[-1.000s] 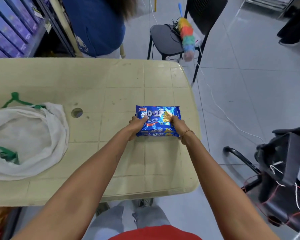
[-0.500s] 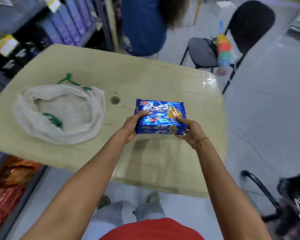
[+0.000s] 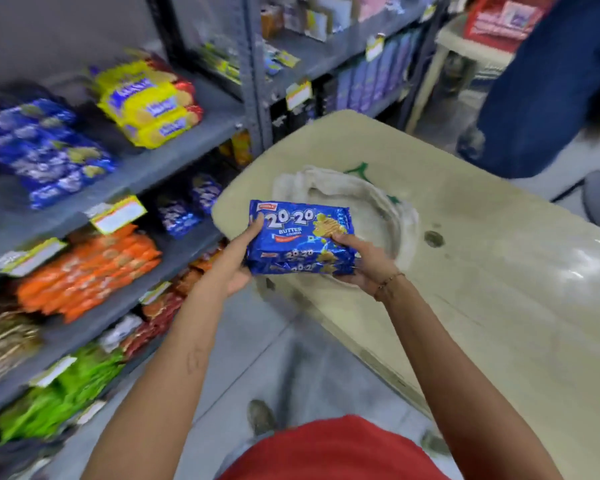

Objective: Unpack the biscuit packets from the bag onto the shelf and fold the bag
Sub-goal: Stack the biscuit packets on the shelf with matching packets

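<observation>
Since the earlier frame I'm turning from the table (image 3: 499,306) toward the shelf (image 3: 174,161), lifting the biscuit packets (image 3: 300,242) off it. My left hand (image 3: 234,261) and right hand (image 3: 359,259) are gripping the stack's ends to keep it together. The bag (image 3: 368,202) is lying empty at one o'clock, unfolded; matching blue packets (image 3: 45,150) sitting at ten o'clock.

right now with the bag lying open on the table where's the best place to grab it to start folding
Take the white cloth bag by its rolled rim at the green handle on the far side, coming from above. It lies slumped and open-mouthed on the table, so the rim is the raised part that fingers can pinch. Both the left hand and the right hand hold the blue biscuit packets, so shelve those first.
</observation>
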A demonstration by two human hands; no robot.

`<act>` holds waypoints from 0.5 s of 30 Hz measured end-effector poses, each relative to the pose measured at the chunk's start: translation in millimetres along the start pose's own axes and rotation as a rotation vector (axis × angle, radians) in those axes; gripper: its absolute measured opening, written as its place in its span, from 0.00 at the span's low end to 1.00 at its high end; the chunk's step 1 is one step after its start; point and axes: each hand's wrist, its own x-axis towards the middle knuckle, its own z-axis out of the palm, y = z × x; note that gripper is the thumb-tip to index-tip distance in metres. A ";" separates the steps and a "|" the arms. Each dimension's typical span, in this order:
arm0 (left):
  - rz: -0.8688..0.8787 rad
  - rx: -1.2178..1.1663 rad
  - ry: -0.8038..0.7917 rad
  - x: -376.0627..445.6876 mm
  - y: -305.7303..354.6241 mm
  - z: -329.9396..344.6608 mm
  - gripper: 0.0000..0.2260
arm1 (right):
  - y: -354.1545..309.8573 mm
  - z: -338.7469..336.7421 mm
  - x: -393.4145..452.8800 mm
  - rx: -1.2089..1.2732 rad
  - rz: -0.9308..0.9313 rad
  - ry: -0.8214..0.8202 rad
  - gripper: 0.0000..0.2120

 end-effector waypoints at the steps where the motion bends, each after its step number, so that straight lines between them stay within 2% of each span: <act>1: 0.023 -0.032 0.024 -6.1 14.6 -28.2 0.20 | -1.4 31.7 10.6 -0.016 0.010 -0.036 0.07; 5: 0.125 -0.083 0.166 -27.1 53.1 -110.6 0.20 | -9.3 129.9 38.3 -0.089 0.050 -0.190 0.04; 9: 0.202 -0.119 0.332 -41.9 82.9 -170.2 0.13 | -24.0 208.2 63.7 -0.103 0.057 -0.346 0.07; 11: 0.243 -0.137 0.427 -47.5 97.7 -193.9 0.13 | -33.7 242.6 76.6 -0.177 0.051 -0.399 0.06; 15: 0.360 -0.241 0.642 -50.1 128.7 -230.8 0.14 | -57.6 302.7 107.7 -0.247 0.022 -0.509 0.12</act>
